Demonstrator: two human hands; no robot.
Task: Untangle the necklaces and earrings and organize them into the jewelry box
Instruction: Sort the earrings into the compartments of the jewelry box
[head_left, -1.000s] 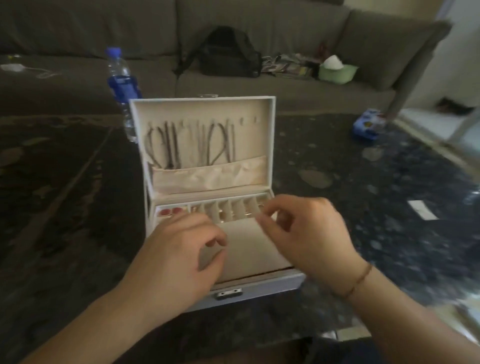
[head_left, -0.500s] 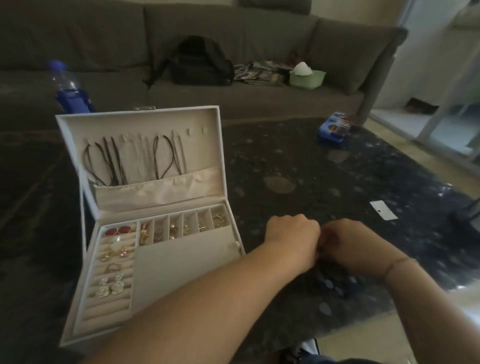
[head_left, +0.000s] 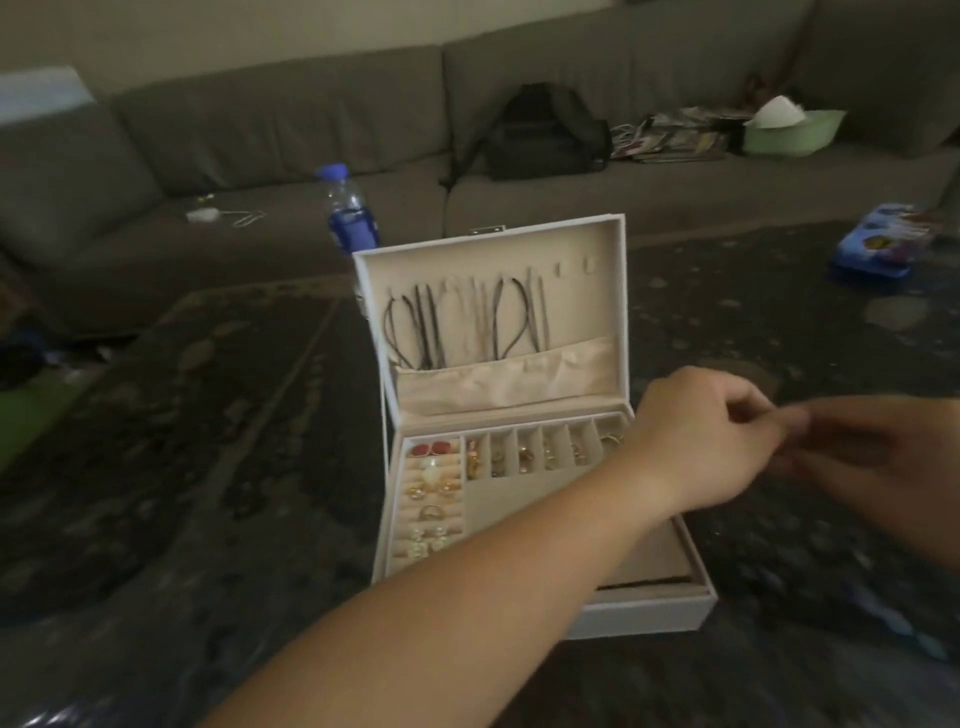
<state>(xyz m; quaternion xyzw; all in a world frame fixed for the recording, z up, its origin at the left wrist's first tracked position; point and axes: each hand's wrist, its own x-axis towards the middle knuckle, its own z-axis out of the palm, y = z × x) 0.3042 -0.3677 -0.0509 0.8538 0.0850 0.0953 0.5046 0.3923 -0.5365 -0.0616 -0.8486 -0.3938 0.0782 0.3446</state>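
the white jewelry box (head_left: 519, 525) stands open on the dark stone table (head_left: 218, 467), its lid upright and facing the camera. several dark cord necklaces (head_left: 457, 325) hang in loops from hooks inside the lid, their lower ends tucked into a cream fabric pocket (head_left: 506, 376). in the tray, the left column of ring rolls holds earrings (head_left: 432, 486) in red, gold and pearly white, and a row of small compartments along the back holds more gold pieces; which kind they are is too small to tell. the left hand (head_left: 701, 441) reaches across the right back corner of the box, its forearm crossing over the front of the tray, with fingers curled and thumb and fingertips drawn together as if pinching; whatever sits between them is too small and blurred to make out. the right hand (head_left: 872, 447) is just beside it, meeting it at the fingertips, heavily blurred, so i cannot tell how its fingers lie. behind the box stands a water bottle (head_left: 347, 210) with a blue cap, and a grey sofa (head_left: 260, 119) carries a black backpack (head_left: 545, 135).
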